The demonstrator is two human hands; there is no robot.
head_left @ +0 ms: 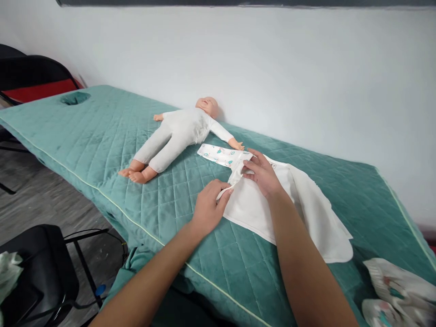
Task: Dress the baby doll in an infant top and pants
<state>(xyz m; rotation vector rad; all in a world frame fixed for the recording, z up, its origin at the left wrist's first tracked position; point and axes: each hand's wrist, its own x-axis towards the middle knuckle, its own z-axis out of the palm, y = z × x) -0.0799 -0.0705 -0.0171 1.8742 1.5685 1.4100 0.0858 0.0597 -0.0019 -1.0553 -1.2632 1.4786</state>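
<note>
A white baby top (247, 211) lies spread on the bed in front of me, one sleeve with a small coloured print stretched out to the left. My left hand (210, 205) pinches the edge of the top near that sleeve. Fingers bent, my right hand (261, 174) grips its fabric close to the sleeve's inner end; the fingertips are partly hidden. Just beyond the sleeve, a baby doll (185, 126) with a white cloth body rests on its back, arms spread. Its nearer hand is close to the sleeve.
The green quilted bed (163, 200) runs along a white wall and has a face hole at its far left. Folded printed baby clothes (398, 288) lie at the lower right. A black chair (41, 268) with a pale cloth stands at lower left; another chair (37, 75) is behind.
</note>
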